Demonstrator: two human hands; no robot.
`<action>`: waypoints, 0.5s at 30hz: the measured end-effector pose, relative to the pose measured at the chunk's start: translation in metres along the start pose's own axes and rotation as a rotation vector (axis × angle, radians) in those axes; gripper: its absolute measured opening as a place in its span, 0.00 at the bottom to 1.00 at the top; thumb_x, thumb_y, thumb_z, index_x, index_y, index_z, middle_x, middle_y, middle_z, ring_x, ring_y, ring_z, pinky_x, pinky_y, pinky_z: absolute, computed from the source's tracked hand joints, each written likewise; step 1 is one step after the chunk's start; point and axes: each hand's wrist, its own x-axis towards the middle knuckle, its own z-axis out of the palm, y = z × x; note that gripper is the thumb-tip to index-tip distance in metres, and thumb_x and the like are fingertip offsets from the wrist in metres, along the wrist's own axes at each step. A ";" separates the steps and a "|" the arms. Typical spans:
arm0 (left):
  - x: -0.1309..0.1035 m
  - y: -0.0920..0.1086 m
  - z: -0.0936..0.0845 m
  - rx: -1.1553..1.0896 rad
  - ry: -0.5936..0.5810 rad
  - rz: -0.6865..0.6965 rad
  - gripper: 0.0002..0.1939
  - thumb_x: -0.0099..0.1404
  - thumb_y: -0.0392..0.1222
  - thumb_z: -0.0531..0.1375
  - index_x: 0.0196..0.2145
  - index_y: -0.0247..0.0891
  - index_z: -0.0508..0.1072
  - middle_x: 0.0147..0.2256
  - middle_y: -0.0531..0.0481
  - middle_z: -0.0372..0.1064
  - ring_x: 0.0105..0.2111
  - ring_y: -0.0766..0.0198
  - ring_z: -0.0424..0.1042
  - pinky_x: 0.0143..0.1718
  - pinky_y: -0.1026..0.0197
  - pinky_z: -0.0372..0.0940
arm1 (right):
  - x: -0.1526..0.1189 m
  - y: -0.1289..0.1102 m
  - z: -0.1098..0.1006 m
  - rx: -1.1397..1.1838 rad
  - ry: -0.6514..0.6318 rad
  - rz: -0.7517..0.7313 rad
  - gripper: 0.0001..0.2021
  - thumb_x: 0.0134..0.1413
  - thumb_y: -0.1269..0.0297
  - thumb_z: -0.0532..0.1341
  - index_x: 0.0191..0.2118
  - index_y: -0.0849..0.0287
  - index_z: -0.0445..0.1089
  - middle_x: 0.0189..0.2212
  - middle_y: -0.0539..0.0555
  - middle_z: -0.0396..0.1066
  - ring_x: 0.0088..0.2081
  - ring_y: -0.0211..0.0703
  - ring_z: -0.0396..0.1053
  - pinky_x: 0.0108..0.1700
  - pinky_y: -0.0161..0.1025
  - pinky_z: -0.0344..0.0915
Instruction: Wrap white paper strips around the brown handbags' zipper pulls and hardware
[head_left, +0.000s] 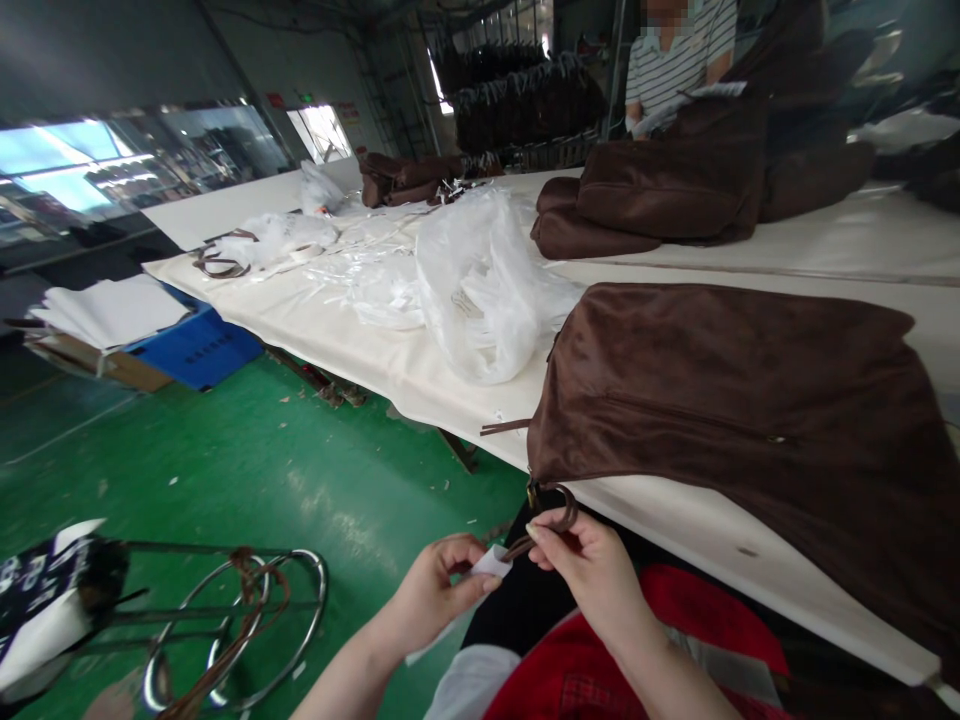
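Just off the near edge of the desk, in front of the person's lap, the two hands work close together but apart, with a thin brown cord between them. The left hand has its grip pinched, thumb against fingers, on a white strip wrapped about the cord's end. The right hand pinches the cord between thumb and forefinger, its other fingers curled. From the right fingertips the cord slants left and slightly down into the strip, its long axis running roughly from hand to hand; a loop of it curves up above the right hand. The brown bag lies flat on the desk, beyond and to the right of both hands, its length mostly across the view. Its near left corner, with a small metal fitting, is nearer the right hand.
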 end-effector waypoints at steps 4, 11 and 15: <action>0.002 0.003 0.003 -0.014 -0.026 -0.006 0.15 0.61 0.51 0.62 0.29 0.35 0.75 0.30 0.49 0.71 0.31 0.64 0.68 0.36 0.63 0.62 | 0.002 0.005 0.002 -0.075 -0.034 -0.058 0.13 0.50 0.53 0.65 0.32 0.59 0.74 0.27 0.53 0.75 0.27 0.42 0.73 0.32 0.37 0.71; 0.007 0.001 0.008 0.016 -0.050 0.011 0.14 0.64 0.50 0.60 0.31 0.35 0.77 0.31 0.47 0.71 0.32 0.64 0.69 0.36 0.64 0.63 | 0.000 0.019 0.005 -0.193 -0.109 -0.118 0.11 0.49 0.56 0.65 0.30 0.59 0.77 0.28 0.54 0.75 0.32 0.44 0.73 0.36 0.36 0.68; 0.004 0.002 0.004 0.067 -0.032 0.059 0.14 0.66 0.48 0.58 0.31 0.36 0.79 0.35 0.45 0.71 0.36 0.62 0.69 0.40 0.63 0.64 | -0.003 0.011 -0.006 -0.063 -0.096 0.099 0.21 0.42 0.52 0.69 0.40 0.61 0.75 0.21 0.47 0.68 0.21 0.35 0.64 0.24 0.32 0.61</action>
